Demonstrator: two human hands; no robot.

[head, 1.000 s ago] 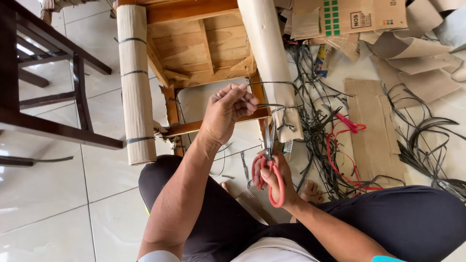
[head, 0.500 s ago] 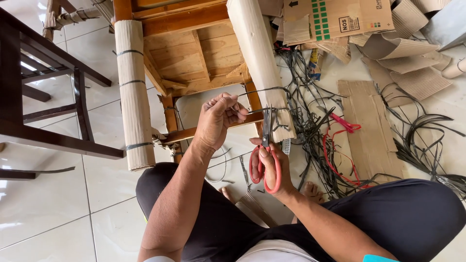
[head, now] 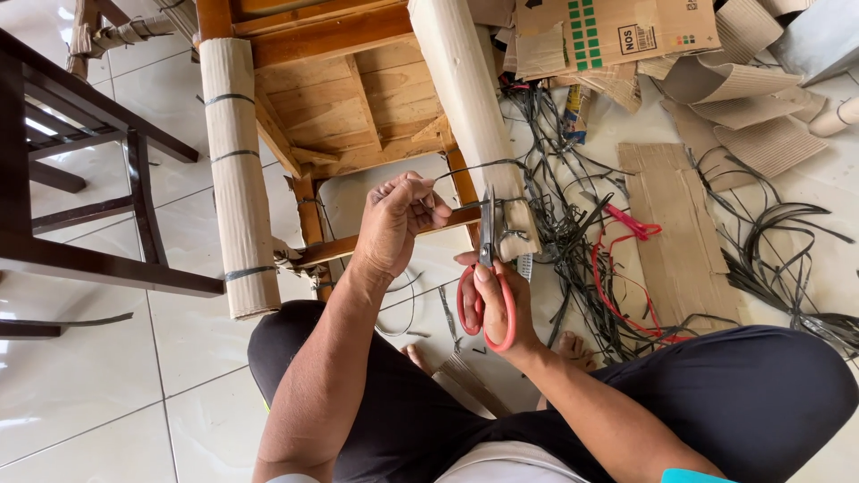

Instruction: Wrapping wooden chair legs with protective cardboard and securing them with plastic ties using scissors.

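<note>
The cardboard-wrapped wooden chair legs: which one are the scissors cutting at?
The right-side wrapped leg; the red-handled scissors point at its lower black strap. The left-side leg stands apart.

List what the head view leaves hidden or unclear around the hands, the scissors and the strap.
- Left hand: its fingertips curl inward, so the pinch on the black strap is hidden.
- Red-handled scissors: the blade tips are too thin to tell whether they have closed on the strap.
- Right hand: its palm is hidden behind the handles.
- Wooden chair: cut off by the top edge.
</note>
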